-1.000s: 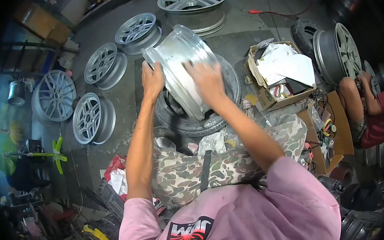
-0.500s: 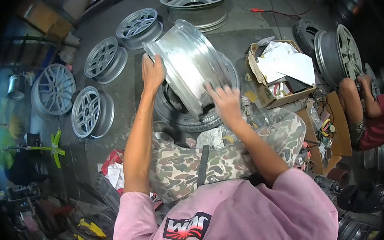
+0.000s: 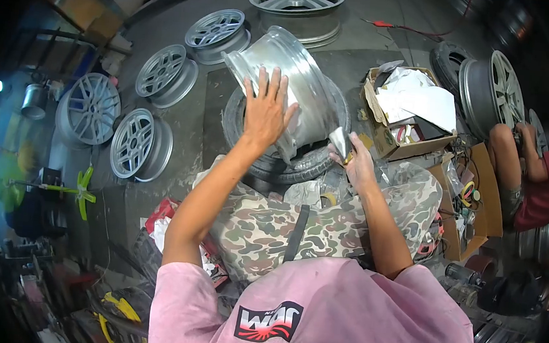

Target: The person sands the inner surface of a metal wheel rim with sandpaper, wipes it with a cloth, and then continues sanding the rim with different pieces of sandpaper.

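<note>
A bare silver wheel rim leans tilted on a black tyre that lies flat in front of my knees. My left hand rests on the barrel of the rim, fingers spread and palm down. Close to the rim's lower right edge, my right hand grips a small folded piece with a pale grey face and a yellowish bit by the fingers. What this piece is made of cannot be made out.
Several silver wheels stand on the floor at left and behind. At right are a cardboard box of papers and another box with tape and cables. A person in a red shirt sits far right beside another wheel.
My left hand has left the rim's upper left edge and now lies flat on its barrel. My right hand has drawn back from the barrel and shows a folded piece in its fingers.
</note>
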`<state>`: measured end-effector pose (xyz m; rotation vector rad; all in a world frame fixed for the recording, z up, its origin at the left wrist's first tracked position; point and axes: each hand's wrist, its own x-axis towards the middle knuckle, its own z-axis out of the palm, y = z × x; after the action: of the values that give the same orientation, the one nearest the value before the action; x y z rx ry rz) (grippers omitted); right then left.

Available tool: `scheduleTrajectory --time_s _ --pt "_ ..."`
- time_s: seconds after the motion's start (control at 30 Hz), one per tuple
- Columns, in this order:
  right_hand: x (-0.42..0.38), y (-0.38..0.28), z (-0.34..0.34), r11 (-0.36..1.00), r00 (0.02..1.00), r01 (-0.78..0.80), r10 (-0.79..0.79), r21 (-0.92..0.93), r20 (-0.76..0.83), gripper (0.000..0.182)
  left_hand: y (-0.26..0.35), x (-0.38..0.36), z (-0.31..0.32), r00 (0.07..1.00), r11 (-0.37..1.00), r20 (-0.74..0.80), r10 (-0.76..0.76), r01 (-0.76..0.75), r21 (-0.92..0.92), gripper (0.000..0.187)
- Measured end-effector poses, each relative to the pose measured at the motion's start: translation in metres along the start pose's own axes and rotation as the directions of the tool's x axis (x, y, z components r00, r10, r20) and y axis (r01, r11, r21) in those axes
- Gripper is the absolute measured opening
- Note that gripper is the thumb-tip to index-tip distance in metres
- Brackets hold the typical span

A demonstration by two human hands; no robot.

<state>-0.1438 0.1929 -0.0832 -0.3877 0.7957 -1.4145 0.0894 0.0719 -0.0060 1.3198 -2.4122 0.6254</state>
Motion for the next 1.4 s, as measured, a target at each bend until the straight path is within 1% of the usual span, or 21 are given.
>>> scheduleTrajectory --time_s 0.07,0.1,0.27,0.33,0.4,0.47,0.5,0.53,0.57,0.6,0.63,0.67,0.73,0.77,0.83,0.93,1.0,1.07,1.17,1.33,1.4 --pt "-0.003 -0.005 0.018 0.965 0.989 0.101 -0.124 -0.243 -0.079 0.034 0.014 -0.014 -0.003 1.000 1.000 0.024 -0.006 0.006 0.005 0.066" --pt "0.003 -0.005 0.017 0.913 0.991 0.108 -0.133 -0.392 -0.035 0.033 0.020 -0.022 -0.006 0.999 0.999 0.034 0.022 -0.021 -0.037 0.067" --pt "0.033 0.009 0.044 0.785 0.939 0.297 -0.344 -0.544 0.017 0.029 0.014 -0.029 -0.007 0.998 0.992 -0.007 0.067 -0.067 -0.111 0.063" --pt "0.041 0.009 0.059 0.523 0.852 0.395 -0.515 -0.756 0.089 0.032 0.000 -0.016 -0.005 0.999 0.997 -0.012 0.040 -0.040 -0.067 0.061" --pt "0.053 0.014 0.075 0.459 0.819 0.409 -0.566 -0.789 0.095 0.036 -0.018 0.000 0.002 0.996 0.998 -0.074 -0.048 0.045 -0.039 0.060" --pt "0.055 0.011 0.099 0.252 0.732 0.411 -0.664 -0.876 0.152 0.039 -0.041 0.020 0.005 0.994 0.995 -0.041 -0.102 0.101 -0.026 0.062" --pt "0.065 0.019 0.100 0.184 0.668 0.433 -0.723 -0.883 0.177 0.037 -0.054 0.031 0.012 0.972 0.971 -0.044 -0.230 0.227 -0.070 0.065" --pt "0.067 0.022 0.097 0.177 0.671 0.436 -0.717 -0.882 0.188 0.037 -0.064 0.041 0.017 0.933 0.930 -0.042 -0.357 0.351 -0.113 0.068" --pt "0.069 0.023 0.094 -0.081 0.547 0.398 -0.779 -0.914 0.307 0.035 -0.074 0.049 0.023 0.928 0.924 -0.044 -0.371 0.364 -0.114 0.068" --pt "0.071 0.024 0.089 -0.330 0.419 0.317 -0.793 -0.889 0.443 0.033 -0.083 0.059 0.024 0.864 0.832 0.018 -0.504 0.491 -0.259 0.069" --pt "0.072 0.025 0.086 -0.367 0.401 0.303 -0.788 -0.879 0.467 0.031 -0.092 0.068 0.025 0.782 0.699 0.098 -0.616 0.600 -0.389 0.071" --pt "0.080 0.025 0.086 -0.376 0.403 0.315 -0.778 -0.871 0.482 0.031 -0.099 0.077 0.028 0.770 0.688 0.096 -0.630 0.612 -0.389 0.071" --pt "0.089 0.024 0.094 -0.410 0.328 0.355 -0.787 -0.840 0.523 0.031 -0.110 0.091 0.037 0.568 0.398 0.338 -0.751 0.797 -0.454 0.071" --pt "0.101 0.022 0.104 -0.429 0.307 0.370 -0.781 -0.824 0.544 0.031 -0.115 0.096 0.043 0.560 0.391 0.340 -0.756 0.802 -0.452 0.071" --pt "0.117 0.010 0.133 -0.456 0.311 0.374 -0.759 -0.808 0.572 0.032 -0.122 0.096 0.054 0.450 0.211 0.486 -0.749 0.858 -0.469 0.065" --pt "0.114 0.016 0.128 -0.498 0.280 0.386 -0.739 -0.777 0.613 0.036 -0.116 0.092 0.036 0.409 0.139 0.464 -0.786 0.848 -0.511 0.056" --pt "0.090 0.024 0.101 -0.533 0.307 0.227 -0.755 -0.815 0.579 0.039 -0.115 0.091 0.037 0.416 0.142 0.445 -0.793 0.836 -0.530 0.055" --pt "0.094 0.028 0.091 -0.484 0.343 0.249 -0.766 -0.839 0.544 0.042 -0.108 0.092 0.043 0.408 0.161 0.411 -0.815 0.841 -0.517 0.049" --pt "0.129 0.013 0.137 -0.538 0.288 0.255 -0.751 -0.804 0.594 0.042 -0.110 0.094 0.045 0.396 0.162 0.439 -0.806 0.862 -0.481 0.046" --pt "0.111 0.017 0.117 -0.525 0.322 0.216 -0.758 -0.823 0.568 0.042 -0.110 0.092 0.046 0.393 0.154 0.438 -0.808 0.860 -0.487 0.046" --pt "0.106 0.022 0.104 -0.503 0.359 0.207 -0.759 -0.839 0.543 0.041 -0.110 0.093 0.049 0.453 0.223 0.431 -0.780 0.846 -0.485 0.047"
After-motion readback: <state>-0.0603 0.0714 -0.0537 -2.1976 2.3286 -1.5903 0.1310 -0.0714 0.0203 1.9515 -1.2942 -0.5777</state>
